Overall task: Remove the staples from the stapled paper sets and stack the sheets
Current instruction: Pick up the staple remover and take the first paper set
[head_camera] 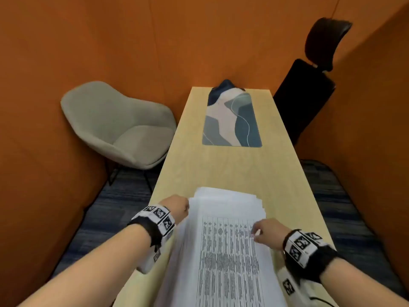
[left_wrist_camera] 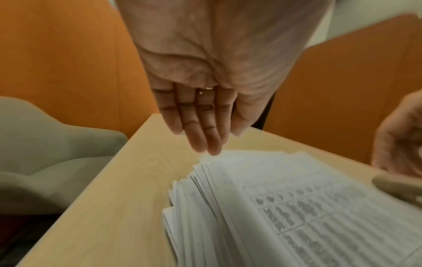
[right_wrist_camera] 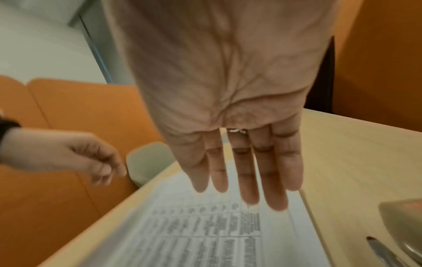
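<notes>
A thick, uneven stack of white sheets (head_camera: 228,251) lies at the near end of the wooden table (head_camera: 221,169); its top sheet carries a printed table. My left hand (head_camera: 181,207) is at the stack's far left corner, and in the left wrist view its fingers (left_wrist_camera: 205,144) are straight and hold nothing. My right hand (head_camera: 261,231) is over the right edge of the top sheet, fingers (right_wrist_camera: 246,189) straight just above the print (right_wrist_camera: 205,231). No staple can be made out.
A beige tool with a metal blade (right_wrist_camera: 404,216) lies on the table right of the stack. A blue-grey patterned mat (head_camera: 232,125) lies at the far end. A grey shell chair (head_camera: 119,125) stands on the left and a black office chair (head_camera: 305,94) at the back right; orange walls surround.
</notes>
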### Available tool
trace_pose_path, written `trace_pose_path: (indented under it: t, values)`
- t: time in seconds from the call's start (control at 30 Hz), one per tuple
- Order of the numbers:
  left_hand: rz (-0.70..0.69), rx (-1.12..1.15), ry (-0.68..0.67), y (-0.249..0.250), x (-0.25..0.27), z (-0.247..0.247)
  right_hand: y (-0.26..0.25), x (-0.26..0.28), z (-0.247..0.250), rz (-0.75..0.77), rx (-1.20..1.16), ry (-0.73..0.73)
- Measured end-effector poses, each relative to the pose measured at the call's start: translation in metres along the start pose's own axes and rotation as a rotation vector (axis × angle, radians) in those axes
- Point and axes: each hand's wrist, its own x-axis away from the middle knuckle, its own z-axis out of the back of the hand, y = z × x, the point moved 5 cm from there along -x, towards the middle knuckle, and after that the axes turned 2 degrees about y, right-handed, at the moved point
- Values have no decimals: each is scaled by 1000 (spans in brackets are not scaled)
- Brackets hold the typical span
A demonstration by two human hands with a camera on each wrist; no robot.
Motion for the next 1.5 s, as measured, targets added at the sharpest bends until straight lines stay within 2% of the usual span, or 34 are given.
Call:
trace_pose_path:
  t: [0.27,0.47,0.57,0.63,0.7,0.83,0.9,0.97,1.07,1.13,1.2,1.3,1.37,1.43,1.5]
  values:
    - [-97,-203,-50,43,-66,-42,7,-81,-12,-1,207,89]
    - [-121,-207,93,41,-83,-51,16,-99,-12,12,279,204]
    - [-157,-200,186,43,-75,-46,16,-98,-4,35,238,345]
    - [-182,-176,252,46,-67,-42,13,-92,4,93,129,473]
    - [-196,-81,289,48,-54,-39,12,-78,10,139,-74,564]
    - [-270,133,375,55,-19,-29,4,-29,19,262,-328,649]
    - [-337,146,468,60,2,-22,-3,-5,19,320,-366,652]
    - [-399,289,529,63,21,-16,-9,14,17,364,-409,646]
    - [-476,514,540,67,45,-16,-16,36,15,400,-421,677]
    - [-491,533,530,69,51,-21,-20,44,14,413,-415,685]
    - [-447,570,495,67,52,-25,-20,45,11,416,-406,687]
    - [-343,671,472,57,52,-29,-16,42,6,379,-329,766]
    - [-291,711,470,50,52,-32,-2,37,4,286,-248,807]
    - [-250,700,469,43,52,-36,26,28,-4,77,-192,738]
    - [-228,699,465,35,51,-41,60,23,-20,-182,-89,580]
